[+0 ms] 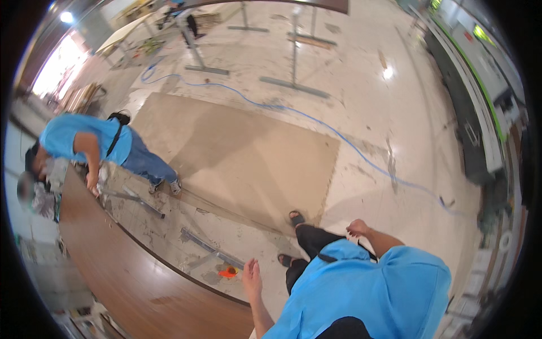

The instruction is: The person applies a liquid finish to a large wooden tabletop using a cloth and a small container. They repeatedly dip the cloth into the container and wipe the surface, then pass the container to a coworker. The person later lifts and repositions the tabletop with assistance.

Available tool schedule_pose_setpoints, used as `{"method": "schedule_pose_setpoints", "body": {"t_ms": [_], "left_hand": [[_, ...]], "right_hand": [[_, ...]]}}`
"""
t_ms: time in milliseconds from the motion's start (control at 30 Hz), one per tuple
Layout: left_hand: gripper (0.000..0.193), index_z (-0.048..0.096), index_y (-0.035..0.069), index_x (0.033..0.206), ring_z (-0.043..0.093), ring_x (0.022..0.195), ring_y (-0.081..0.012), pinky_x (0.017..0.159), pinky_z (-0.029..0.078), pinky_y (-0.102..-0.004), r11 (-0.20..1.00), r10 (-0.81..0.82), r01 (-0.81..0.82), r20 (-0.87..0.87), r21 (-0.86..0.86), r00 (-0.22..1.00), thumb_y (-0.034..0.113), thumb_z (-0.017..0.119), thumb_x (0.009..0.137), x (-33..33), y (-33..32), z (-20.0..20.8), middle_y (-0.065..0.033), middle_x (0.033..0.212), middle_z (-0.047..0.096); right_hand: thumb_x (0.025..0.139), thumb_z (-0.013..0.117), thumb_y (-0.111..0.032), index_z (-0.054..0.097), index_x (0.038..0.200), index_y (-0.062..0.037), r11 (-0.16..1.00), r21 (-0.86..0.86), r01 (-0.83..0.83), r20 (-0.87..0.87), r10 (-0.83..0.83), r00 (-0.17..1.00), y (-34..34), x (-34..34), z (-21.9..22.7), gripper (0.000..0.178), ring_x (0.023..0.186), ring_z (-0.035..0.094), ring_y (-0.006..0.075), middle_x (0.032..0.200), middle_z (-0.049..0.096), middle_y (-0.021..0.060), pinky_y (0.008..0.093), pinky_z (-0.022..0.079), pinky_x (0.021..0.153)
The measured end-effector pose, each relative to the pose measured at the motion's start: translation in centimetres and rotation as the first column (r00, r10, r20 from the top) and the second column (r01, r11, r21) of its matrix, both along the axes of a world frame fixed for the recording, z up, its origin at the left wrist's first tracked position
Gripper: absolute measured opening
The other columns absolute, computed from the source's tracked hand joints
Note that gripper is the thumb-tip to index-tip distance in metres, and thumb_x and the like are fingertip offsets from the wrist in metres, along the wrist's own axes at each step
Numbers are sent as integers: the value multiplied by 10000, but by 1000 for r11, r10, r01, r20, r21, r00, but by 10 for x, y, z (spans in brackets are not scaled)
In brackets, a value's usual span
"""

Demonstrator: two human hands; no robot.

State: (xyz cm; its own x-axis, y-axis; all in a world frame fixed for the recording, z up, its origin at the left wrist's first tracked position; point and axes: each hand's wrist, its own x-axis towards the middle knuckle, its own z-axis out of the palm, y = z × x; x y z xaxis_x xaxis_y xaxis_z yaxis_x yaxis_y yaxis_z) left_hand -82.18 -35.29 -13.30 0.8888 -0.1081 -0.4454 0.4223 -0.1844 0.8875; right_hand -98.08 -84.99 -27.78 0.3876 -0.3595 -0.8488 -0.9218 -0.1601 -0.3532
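Note:
My left hand hangs beside the near edge of a long brown wood-grain tabletop. Its fingers are stretched out and hold nothing; whether it touches the edge I cannot tell. My right hand is out over the floor, away from the table, with its fingers curled in and nothing seen in them. Below the tabletop's edge, grey metal leg pieces and a small orange object show near the floor.
A co-worker in a blue shirt bends at the table's far end, one hand at its edge. A tan sheet lies on the floor, with a blue hose beyond it. Another table on metal legs stands behind; a long machine lines the right.

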Motion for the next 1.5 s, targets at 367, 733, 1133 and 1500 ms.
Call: {"method": "schedule_pose_setpoints", "body": {"t_ms": [367,733,1133,1500], "left_hand": [[375,633,-14,1341,679,1141,-194,919,548,-344,912,-391,399,-93,98,916,237,613,1063,19,-210,-23,-118,1244,730],[284,672,26,1182,720,855,-219,678,571,-376,910,-33,251,-544,331,838,238,602,1007,68,-429,-131,-118,985,765],[216,728,41,1010,679,687,-228,568,554,-396,815,-248,489,-577,310,779,233,637,971,294,-804,-227,-98,859,723],[756,365,-31,1578,542,1338,-320,1080,462,-479,987,43,-56,-94,-147,995,565,365,1114,784,-1355,-39,-193,1534,501]], "right_hand": [[957,705,-256,764,949,8,935,48,352,19,-353,936,-144,-154,-69,270,683,744,217,833,767,129,374,617,586],[996,668,-295,733,1036,-37,604,255,755,327,-789,520,-474,-80,-10,269,724,700,154,874,736,61,301,572,617],[963,655,-191,698,962,8,560,-69,826,63,-823,564,-764,-40,-2,203,608,679,209,773,708,119,343,541,478],[982,637,-192,681,964,11,488,104,867,71,-873,483,-1022,188,3,209,602,664,207,763,694,118,343,528,487]]}}
